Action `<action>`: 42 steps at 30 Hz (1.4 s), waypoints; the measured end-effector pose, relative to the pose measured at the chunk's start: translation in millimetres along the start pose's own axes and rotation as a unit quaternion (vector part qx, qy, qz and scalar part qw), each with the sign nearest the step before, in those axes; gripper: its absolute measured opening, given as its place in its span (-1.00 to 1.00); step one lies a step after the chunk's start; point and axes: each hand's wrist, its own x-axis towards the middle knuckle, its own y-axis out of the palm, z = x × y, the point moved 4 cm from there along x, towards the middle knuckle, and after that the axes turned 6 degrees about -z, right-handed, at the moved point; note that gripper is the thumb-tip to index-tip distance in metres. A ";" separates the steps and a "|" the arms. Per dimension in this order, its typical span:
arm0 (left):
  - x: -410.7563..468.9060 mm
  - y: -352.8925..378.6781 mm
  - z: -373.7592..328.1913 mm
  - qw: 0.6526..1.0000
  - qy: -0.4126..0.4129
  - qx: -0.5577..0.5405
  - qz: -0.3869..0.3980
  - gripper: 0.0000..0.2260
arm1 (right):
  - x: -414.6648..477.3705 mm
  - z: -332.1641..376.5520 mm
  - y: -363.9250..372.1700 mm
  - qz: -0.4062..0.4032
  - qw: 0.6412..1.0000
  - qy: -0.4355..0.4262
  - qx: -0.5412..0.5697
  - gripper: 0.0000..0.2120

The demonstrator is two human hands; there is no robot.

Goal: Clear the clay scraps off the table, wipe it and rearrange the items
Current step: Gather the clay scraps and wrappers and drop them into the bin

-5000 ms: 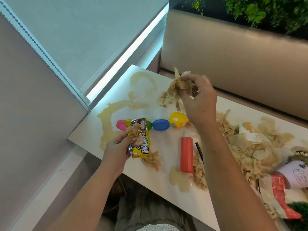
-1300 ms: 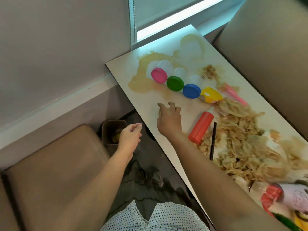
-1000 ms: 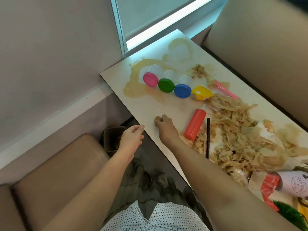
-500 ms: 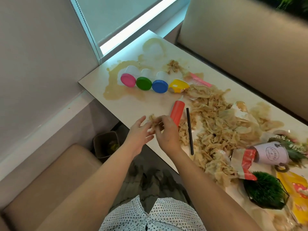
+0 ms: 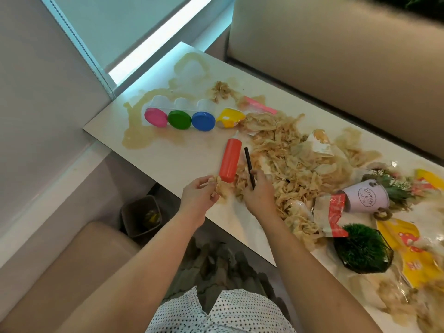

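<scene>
Pinches clay scrap (image 5: 219,186) in left hand (image 5: 199,197) grip, centre frame; cannot tell right hand (image 5: 259,192) grip, fingertips buried in scrap pile (image 5: 290,159).

I see the left hand (image 5: 195,200) and right hand (image 5: 258,197) bare, like the 2 forearms (image 5: 153,258) behind them. Lower down — a white top (image 5: 223,313) with small dark dots, and dark grey patterned fabric (image 5: 216,263) across the lap.
</scene>
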 end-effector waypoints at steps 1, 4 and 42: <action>-0.9 1.4 -0.2 1.000 -0.001 0.000 0.000 -0.83 | 6.0 -4.3 1.8 0.024 0.999 0.022 -0.037 -0.50; -3.2 5.7 -3.1 1.000 0.001 0.002 0.002 -0.83 | 17.8 -1.2 7.7 0.057 0.991 0.025 -0.119 -0.38; -17.3 32.7 -25.1 0.998 0.047 0.037 0.017 -0.84 | 29.1 38.3 -81.1 -0.062 0.994 -0.090 0.029 -0.87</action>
